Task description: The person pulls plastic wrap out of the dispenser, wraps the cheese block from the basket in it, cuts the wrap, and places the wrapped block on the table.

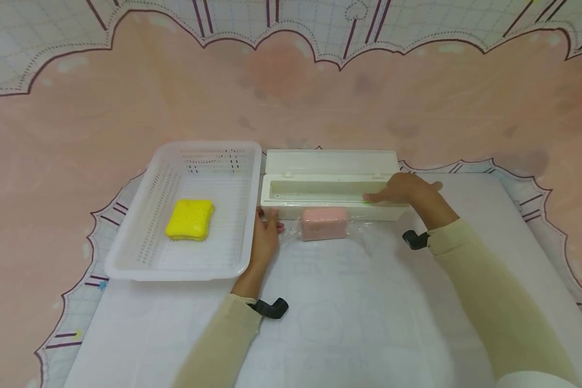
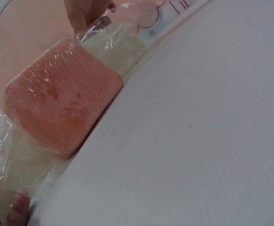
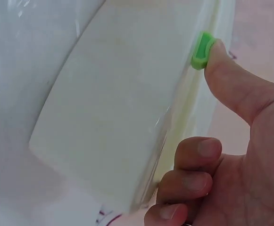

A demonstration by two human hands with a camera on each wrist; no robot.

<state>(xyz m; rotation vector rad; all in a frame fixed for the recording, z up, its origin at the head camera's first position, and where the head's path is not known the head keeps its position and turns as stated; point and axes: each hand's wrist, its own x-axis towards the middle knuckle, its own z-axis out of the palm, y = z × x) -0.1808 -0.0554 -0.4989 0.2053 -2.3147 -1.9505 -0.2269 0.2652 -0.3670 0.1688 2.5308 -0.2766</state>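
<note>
A long white plastic wrap dispenser box (image 1: pixel 330 188) lies with its lid raised. Against its front stands a pink sponge (image 1: pixel 324 223), covered in clear plastic wrap (image 2: pixel 9 150). At the box's left end my left hand (image 1: pixel 263 237) grips the lower front corner; only its fingertips (image 2: pixel 20 207) show in the left wrist view. My right hand (image 1: pixel 404 188) is at the right end, its thumb (image 3: pixel 226 77) against a small green slider (image 3: pixel 202 51) on the front rim. Its other visible fingers are curled beside the box end. The index finger is hidden.
A white perforated basket (image 1: pixel 126 264) stands left of the box, close to my left hand, with a yellow sponge (image 1: pixel 190 219) inside. Under everything lies a white sheet (image 1: pixel 349 318) over a patterned pink cloth (image 1: pixel 291 108).
</note>
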